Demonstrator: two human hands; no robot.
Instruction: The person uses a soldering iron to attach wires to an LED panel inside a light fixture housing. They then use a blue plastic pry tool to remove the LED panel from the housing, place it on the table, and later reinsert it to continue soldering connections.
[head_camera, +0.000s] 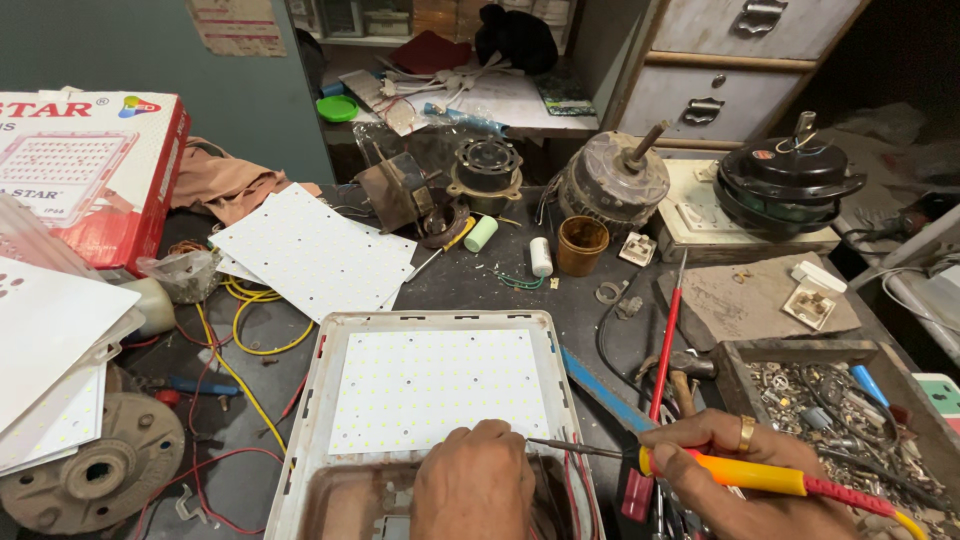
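Note:
A white flood-light housing (318, 400) lies on the dark bench right in front of me, with a white LED panel (430, 385) set inside it. My left hand (475, 485) rests as a closed fist on the panel's near edge. My right hand (745, 470), with a ring on one finger, grips a soldering iron (740, 472) with a yellow and red handle. Its thin metal tip (565, 446) points left and ends just beside my left hand, over the housing's near right corner.
Loose LED boards (310, 255) lie behind the housing; yellow and red wires (240, 330) trail left. Motors (612, 180), a small brown cup (581, 245), a red screwdriver (665, 340), a wooden tray of screws (830, 400) and a red and white box (85, 160) crowd the bench.

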